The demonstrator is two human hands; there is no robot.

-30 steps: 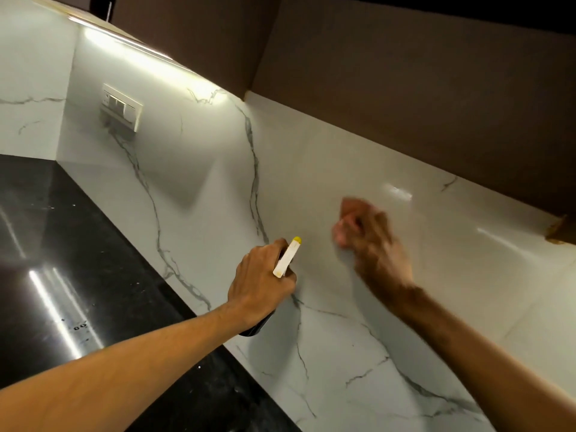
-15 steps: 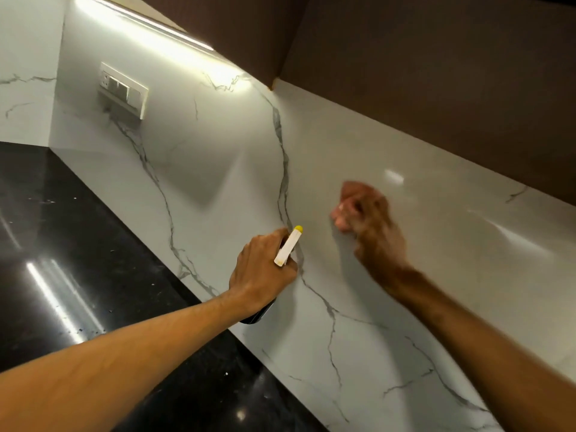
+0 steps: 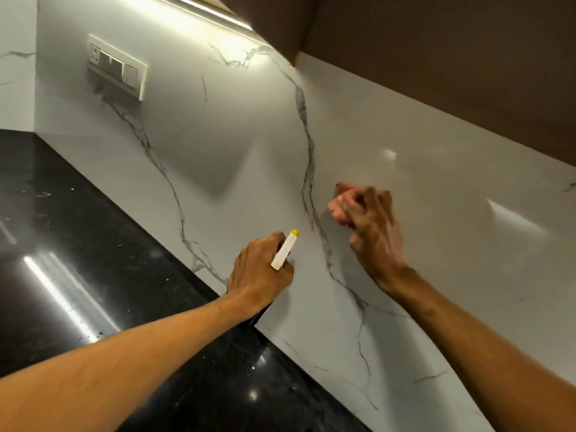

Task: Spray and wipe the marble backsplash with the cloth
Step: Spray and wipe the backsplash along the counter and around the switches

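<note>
The white marble backsplash with grey veins runs from the far left corner down to the right. My left hand grips a spray bottle; its white nozzle with a yellow tip points at the marble, and the dark bottle body is mostly hidden under the hand. My right hand is bunched around a pinkish cloth and presses it against the backsplash beside a thick grey vein. The right hand is motion-blurred.
A glossy black stone countertop lies below the backsplash at the left. A white switch plate sits on the wall at upper left. Brown upper cabinets overhang the marble, with a light strip beneath them.
The view has shifted left along the wall, so the thick vein now sits between my hands. My right hand keeps rubbing the cloth on the marble. The left hand still holds the spray bottle.
</note>
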